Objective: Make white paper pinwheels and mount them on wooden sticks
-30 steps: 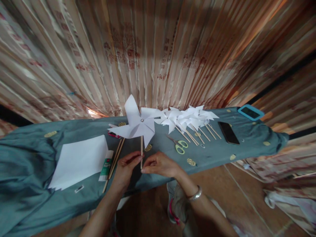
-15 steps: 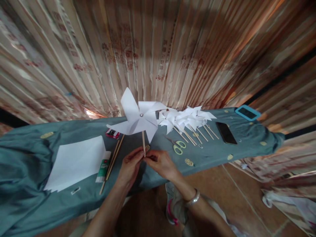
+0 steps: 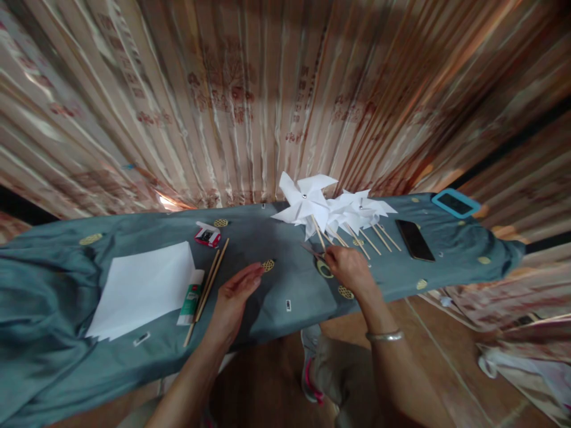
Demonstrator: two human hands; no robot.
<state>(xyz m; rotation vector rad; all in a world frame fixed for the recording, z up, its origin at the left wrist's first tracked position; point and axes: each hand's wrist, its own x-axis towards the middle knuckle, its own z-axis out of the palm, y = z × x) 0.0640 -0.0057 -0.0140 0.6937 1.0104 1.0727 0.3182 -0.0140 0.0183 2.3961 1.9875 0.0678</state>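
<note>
The right hand (image 3: 350,268) had its grip pinched tight on the lower part of a wooden stick (image 3: 318,232), with a white paper pinwheel (image 3: 307,205) on top. From this angle it overlapped the other pinwheels (image 3: 357,215) towards the counter's (image 3: 307,291) back edge. Scissors (image 3: 325,270) sat partly hidden by that hand. The left hand's (image 3: 233,297) grip was loose, fingers slightly parted.

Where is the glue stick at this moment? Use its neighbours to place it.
In the head view, the glue stick lies toward the person's left, between the white paper and the wooden sticks, left of the left hand.
</note>
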